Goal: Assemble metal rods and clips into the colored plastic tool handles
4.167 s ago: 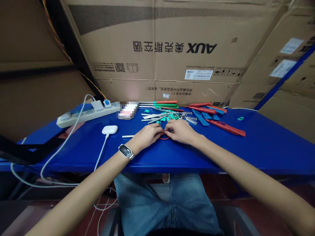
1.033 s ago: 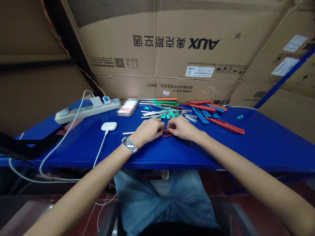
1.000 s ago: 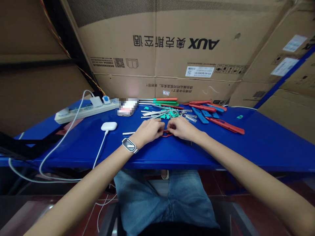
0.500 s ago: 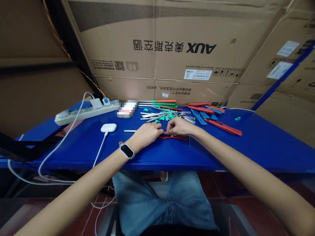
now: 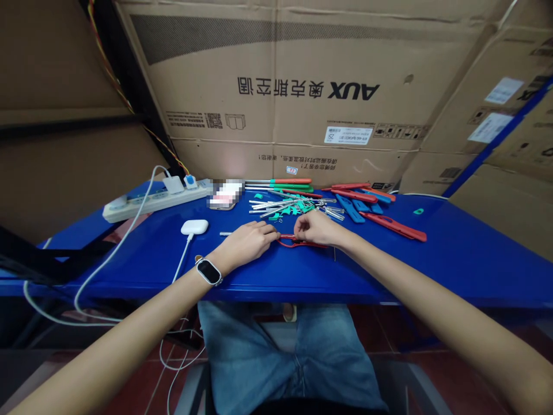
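Note:
A red plastic handle piece [image 5: 287,237] with an oval opening lies low over the blue table in front of me. My left hand [image 5: 254,240] is closed on its left end, fingertips together. A thin metal rod [image 5: 224,234] sticks out to the left from behind this hand. Over the right part of the handle, my right hand [image 5: 317,227] is closed in a pinch; whatever sits between its fingertips is hidden. Just beyond both hands spreads a pile of metal rods [image 5: 274,205] mixed with small green plastic pieces [image 5: 297,208].
Red handle pieces [image 5: 395,226] and blue handle pieces [image 5: 351,208] lie at the right. Screwdriver-like tools with green and orange handles [image 5: 291,181] lie at the back. A phone [image 5: 225,195], a white earbud case [image 5: 194,227] and a power strip [image 5: 151,203] are leftward. Cardboard [image 5: 207,57] walls the back.
My left hand has slid a little left, and more of the red handle piece shows between the hands. My right hand stays at the handle's right part. The camera view has shifted slightly.

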The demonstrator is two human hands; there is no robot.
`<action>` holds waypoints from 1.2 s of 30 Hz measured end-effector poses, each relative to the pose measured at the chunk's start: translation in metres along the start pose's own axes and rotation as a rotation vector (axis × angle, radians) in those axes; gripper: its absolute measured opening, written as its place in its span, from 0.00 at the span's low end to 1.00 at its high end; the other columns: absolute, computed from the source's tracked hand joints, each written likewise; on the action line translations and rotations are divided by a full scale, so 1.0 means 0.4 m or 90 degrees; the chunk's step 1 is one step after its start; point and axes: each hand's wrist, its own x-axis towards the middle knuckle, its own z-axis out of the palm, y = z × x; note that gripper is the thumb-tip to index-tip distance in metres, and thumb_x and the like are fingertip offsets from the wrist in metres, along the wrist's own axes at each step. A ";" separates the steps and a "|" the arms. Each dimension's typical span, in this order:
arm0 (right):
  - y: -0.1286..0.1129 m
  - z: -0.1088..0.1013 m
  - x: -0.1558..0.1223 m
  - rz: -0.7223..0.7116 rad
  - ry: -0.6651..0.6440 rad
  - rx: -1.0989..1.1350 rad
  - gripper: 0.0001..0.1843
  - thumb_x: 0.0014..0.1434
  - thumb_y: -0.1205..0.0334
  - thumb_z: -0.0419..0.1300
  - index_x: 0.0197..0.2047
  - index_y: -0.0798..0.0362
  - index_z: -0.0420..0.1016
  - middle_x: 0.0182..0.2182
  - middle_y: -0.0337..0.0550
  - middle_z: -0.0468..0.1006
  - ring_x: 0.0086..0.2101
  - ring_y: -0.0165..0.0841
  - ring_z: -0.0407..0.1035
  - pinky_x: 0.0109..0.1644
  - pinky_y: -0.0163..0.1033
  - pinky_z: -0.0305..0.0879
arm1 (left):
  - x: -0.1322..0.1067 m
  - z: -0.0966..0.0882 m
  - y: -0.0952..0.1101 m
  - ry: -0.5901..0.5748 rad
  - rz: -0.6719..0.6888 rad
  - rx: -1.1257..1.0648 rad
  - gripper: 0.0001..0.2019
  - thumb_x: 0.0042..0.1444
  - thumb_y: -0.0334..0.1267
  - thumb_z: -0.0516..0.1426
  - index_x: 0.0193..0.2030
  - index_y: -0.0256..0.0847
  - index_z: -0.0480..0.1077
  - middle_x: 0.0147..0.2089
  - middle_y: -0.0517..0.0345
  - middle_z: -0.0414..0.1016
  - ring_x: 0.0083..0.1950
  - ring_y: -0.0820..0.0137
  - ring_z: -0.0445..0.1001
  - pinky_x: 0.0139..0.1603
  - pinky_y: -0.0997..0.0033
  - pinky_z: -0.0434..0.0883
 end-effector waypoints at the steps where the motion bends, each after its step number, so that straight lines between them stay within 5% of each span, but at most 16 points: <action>1: 0.000 0.005 -0.003 0.000 0.015 -0.009 0.07 0.47 0.73 0.60 0.29 0.56 0.79 0.24 0.39 0.79 0.26 0.29 0.70 0.29 0.31 0.61 | -0.002 0.001 -0.004 0.001 0.002 0.005 0.15 0.68 0.33 0.51 0.56 0.40 0.73 0.53 0.51 0.77 0.49 0.64 0.75 0.51 0.64 0.69; 6: 0.004 0.016 -0.022 -0.026 0.067 -0.030 0.06 0.51 0.71 0.60 0.30 0.57 0.80 0.25 0.41 0.80 0.26 0.29 0.71 0.31 0.32 0.61 | -0.005 0.007 -0.011 -0.008 0.012 0.028 0.15 0.68 0.32 0.52 0.58 0.40 0.73 0.51 0.49 0.77 0.48 0.63 0.75 0.49 0.64 0.70; 13: -0.019 -0.023 -0.016 -0.036 -0.017 -0.116 0.09 0.53 0.70 0.60 0.31 0.53 0.83 0.26 0.39 0.82 0.28 0.31 0.72 0.31 0.33 0.60 | -0.010 0.023 -0.011 -0.001 -0.003 -0.003 0.17 0.68 0.30 0.51 0.60 0.40 0.71 0.51 0.49 0.76 0.49 0.64 0.73 0.52 0.65 0.71; 20: -0.057 -0.028 -0.015 -0.029 -0.011 -0.277 0.07 0.51 0.70 0.62 0.29 0.51 0.82 0.26 0.41 0.81 0.25 0.31 0.69 0.28 0.35 0.54 | -0.015 0.014 -0.009 0.007 -0.014 -0.048 0.17 0.68 0.29 0.51 0.60 0.39 0.70 0.52 0.49 0.76 0.50 0.64 0.74 0.52 0.65 0.72; 26: -0.064 -0.023 -0.032 -0.037 0.015 -0.309 0.08 0.54 0.67 0.62 0.32 0.49 0.83 0.27 0.40 0.82 0.27 0.31 0.70 0.30 0.36 0.54 | -0.026 0.003 -0.013 -0.001 -0.071 -0.082 0.12 0.69 0.33 0.50 0.52 0.38 0.73 0.46 0.49 0.78 0.45 0.64 0.77 0.44 0.68 0.73; 36: -0.054 -0.014 -0.044 -0.060 0.032 -0.306 0.06 0.57 0.66 0.62 0.33 0.49 0.81 0.29 0.39 0.82 0.29 0.31 0.71 0.34 0.36 0.56 | -0.035 0.040 -0.050 0.124 -0.072 -0.308 0.09 0.68 0.34 0.53 0.49 0.40 0.73 0.46 0.53 0.77 0.48 0.66 0.75 0.51 0.67 0.71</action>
